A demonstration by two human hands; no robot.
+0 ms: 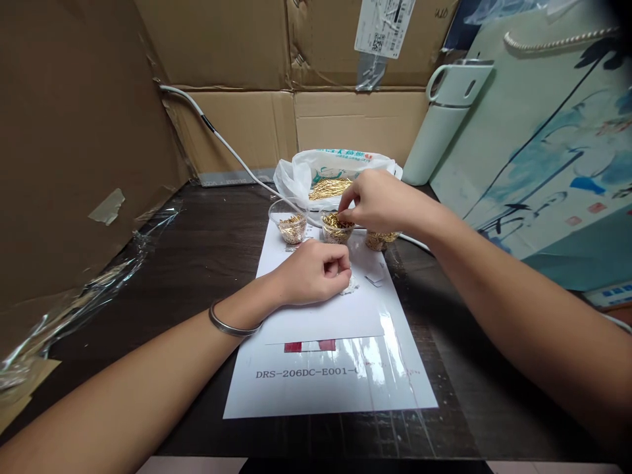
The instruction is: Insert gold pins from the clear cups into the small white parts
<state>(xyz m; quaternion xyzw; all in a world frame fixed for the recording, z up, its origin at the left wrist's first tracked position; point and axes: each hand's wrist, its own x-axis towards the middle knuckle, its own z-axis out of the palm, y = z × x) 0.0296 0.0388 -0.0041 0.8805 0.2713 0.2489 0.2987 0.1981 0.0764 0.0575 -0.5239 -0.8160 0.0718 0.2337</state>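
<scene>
My right hand (pixel 372 201) reaches over the middle clear plastic cup (pixel 336 235), its fingertips pinched together at the small gold pieces inside. Whether they hold a piece is hidden. Curled on the white paper (pixel 296 322) just in front of the cups is my left hand (pixel 318 273), fingers pressed together. Something small and whitish (pixel 349 287) shows by its fingertips, too small to name. Left of the middle cup stands another clear cup (pixel 292 230) of gold pieces, and a third cup (pixel 379 241) sits to the right, partly under my right wrist.
Behind the cups lies a white plastic bag (pixel 296 179) with long gold pieces (pixel 330 188). A white cable (pixel 232 150) runs across behind the cups. Cardboard (pixel 222 46) walls the back and left. A pale green bottle (pixel 439 125) leans beside a large paper bag (pixel 543 145).
</scene>
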